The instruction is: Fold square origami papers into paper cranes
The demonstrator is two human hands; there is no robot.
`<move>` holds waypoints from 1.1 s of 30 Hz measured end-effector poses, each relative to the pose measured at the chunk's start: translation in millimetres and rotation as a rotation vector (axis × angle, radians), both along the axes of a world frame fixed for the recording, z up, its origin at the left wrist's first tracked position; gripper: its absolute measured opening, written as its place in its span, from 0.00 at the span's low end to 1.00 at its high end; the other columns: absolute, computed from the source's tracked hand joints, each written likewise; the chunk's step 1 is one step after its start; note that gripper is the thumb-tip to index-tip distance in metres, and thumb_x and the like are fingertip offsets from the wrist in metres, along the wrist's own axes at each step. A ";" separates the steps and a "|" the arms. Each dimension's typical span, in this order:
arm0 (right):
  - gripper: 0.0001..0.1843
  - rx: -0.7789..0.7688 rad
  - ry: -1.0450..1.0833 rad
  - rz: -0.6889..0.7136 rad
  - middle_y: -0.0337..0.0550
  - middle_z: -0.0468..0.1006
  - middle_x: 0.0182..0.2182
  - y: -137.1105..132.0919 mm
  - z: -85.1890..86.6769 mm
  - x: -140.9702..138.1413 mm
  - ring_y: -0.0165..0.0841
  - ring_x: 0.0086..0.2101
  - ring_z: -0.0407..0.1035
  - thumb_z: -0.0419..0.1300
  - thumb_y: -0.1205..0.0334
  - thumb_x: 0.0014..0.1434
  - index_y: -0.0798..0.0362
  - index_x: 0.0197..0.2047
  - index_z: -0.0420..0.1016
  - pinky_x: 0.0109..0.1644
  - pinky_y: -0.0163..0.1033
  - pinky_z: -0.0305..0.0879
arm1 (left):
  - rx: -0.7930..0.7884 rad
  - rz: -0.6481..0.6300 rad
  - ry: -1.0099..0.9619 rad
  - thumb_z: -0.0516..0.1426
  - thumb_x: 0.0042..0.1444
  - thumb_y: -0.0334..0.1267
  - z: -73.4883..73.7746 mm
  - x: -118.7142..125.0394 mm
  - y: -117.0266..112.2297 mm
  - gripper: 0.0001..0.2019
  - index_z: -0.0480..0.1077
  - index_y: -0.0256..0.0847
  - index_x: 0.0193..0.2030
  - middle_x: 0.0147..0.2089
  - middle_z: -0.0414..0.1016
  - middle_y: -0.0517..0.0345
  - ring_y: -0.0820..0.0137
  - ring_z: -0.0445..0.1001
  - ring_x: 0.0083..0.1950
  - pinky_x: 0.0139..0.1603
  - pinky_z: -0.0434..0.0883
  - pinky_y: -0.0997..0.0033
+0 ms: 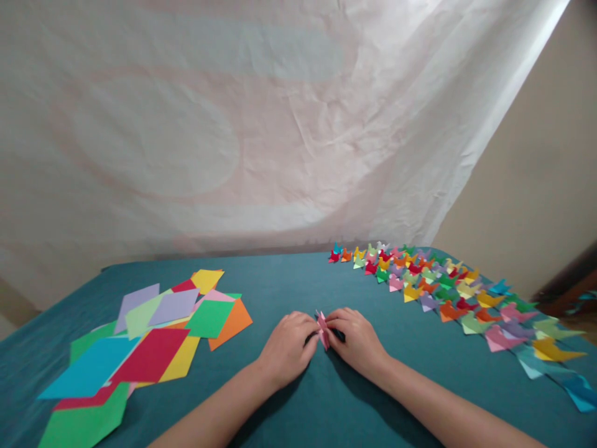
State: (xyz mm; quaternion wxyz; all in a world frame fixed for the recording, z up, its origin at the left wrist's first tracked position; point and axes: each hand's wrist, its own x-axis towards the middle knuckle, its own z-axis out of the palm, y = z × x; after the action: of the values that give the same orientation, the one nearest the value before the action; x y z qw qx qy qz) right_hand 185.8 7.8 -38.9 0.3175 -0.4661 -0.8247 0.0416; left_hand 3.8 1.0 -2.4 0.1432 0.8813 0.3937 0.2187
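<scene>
A small piece of folded pink paper [323, 331] is held upright between my two hands, low over the middle of the table. My left hand [290, 344] pinches its left side with thumb and fingers. From the other side, the thumb and fingertips of my right hand [357, 340] grip it too. The fingers cover part of the paper, so its full folded shape is hard to make out.
Loose coloured paper sheets [153, 354] lie overlapping at the left. Rows of folded paper birds [448, 281] in many colours stand along the right side. A teal cloth [275, 280] covers the table, and a pale printed sheet [261, 124] hangs behind it.
</scene>
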 end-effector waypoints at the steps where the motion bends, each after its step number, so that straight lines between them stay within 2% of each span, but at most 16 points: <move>1: 0.08 -0.013 0.010 0.015 0.41 0.77 0.34 1.3 0.1 1.0 0.32 0.36 0.68 0.57 0.68 0.58 0.50 0.33 0.77 0.41 0.37 0.62 | 0.006 0.006 -0.033 0.51 0.60 0.33 -2.1 -1.5 2.6 0.10 0.70 0.42 0.46 0.45 0.72 0.55 0.66 0.67 0.48 0.51 0.64 0.64; 6: 0.09 -0.093 0.039 0.165 0.40 0.77 0.34 9.0 5.1 8.7 0.31 0.37 0.69 0.56 0.71 0.57 0.50 0.33 0.77 0.43 0.37 0.63 | 0.026 0.028 -0.123 0.54 0.58 0.32 -13.3 -7.5 16.6 0.15 0.66 0.42 0.52 0.51 0.68 0.53 0.66 0.64 0.53 0.56 0.62 0.64; 9: 0.10 -0.108 0.013 0.256 0.39 0.78 0.35 12.3 10.0 12.1 0.31 0.37 0.69 0.56 0.73 0.56 0.50 0.34 0.77 0.43 0.37 0.63 | 0.002 0.004 -0.082 0.53 0.59 0.33 -16.9 -8.4 22.1 0.12 0.69 0.42 0.49 0.47 0.70 0.54 0.67 0.65 0.50 0.53 0.63 0.65; 13: 0.12 -0.131 -0.002 0.306 0.39 0.78 0.35 12.4 15.4 11.9 0.30 0.37 0.70 0.55 0.74 0.57 0.50 0.33 0.77 0.44 0.36 0.63 | -0.014 0.012 -0.025 0.52 0.61 0.36 -17.5 -8.5 26.4 0.09 0.73 0.44 0.44 0.42 0.72 0.56 0.67 0.67 0.45 0.48 0.64 0.66; 17: 0.12 -0.146 0.045 0.261 0.38 0.78 0.34 8.7 17.0 7.8 0.30 0.35 0.70 0.54 0.74 0.57 0.50 0.34 0.77 0.43 0.35 0.63 | -0.019 0.026 -0.011 0.52 0.61 0.36 -18.2 -9.2 30.9 0.09 0.73 0.45 0.42 0.41 0.71 0.57 0.67 0.67 0.45 0.47 0.63 0.67; 23: 0.08 -0.081 0.004 0.149 0.39 0.78 0.33 0.4 12.4 0.9 0.30 0.35 0.70 0.56 0.65 0.59 0.49 0.34 0.77 0.40 0.36 0.63 | 0.011 0.016 0.063 0.51 0.61 0.34 -17.3 -9.2 36.0 0.10 0.73 0.45 0.42 0.41 0.71 0.57 0.68 0.67 0.45 0.45 0.62 0.68; 29: 0.07 -0.035 -0.040 0.073 0.40 0.77 0.35 -5.2 4.9 -2.4 0.32 0.37 0.68 0.56 0.66 0.59 0.50 0.35 0.76 0.41 0.37 0.63 | 0.107 -0.144 0.222 0.53 0.60 0.35 -0.7 -9.5 51.4 0.08 0.74 0.45 0.39 0.39 0.72 0.58 0.68 0.68 0.43 0.42 0.61 0.69; 33: 0.07 -0.014 -0.037 0.064 0.41 0.77 0.36 -6.9 2.5 -2.5 0.33 0.37 0.68 0.55 0.67 0.59 0.50 0.37 0.75 0.41 0.38 0.63 | 0.099 -0.223 0.252 0.54 0.60 0.35 5.1 -12.5 64.4 0.07 0.74 0.45 0.38 0.39 0.73 0.59 0.69 0.69 0.42 0.42 0.62 0.71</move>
State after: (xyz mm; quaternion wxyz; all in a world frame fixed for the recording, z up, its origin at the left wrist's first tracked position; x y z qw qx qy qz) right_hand 183.3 0.8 -36.5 0.2975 -0.4423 -0.8447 0.0492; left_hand -8.7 65.4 2.7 0.0726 0.9460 0.2970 0.1082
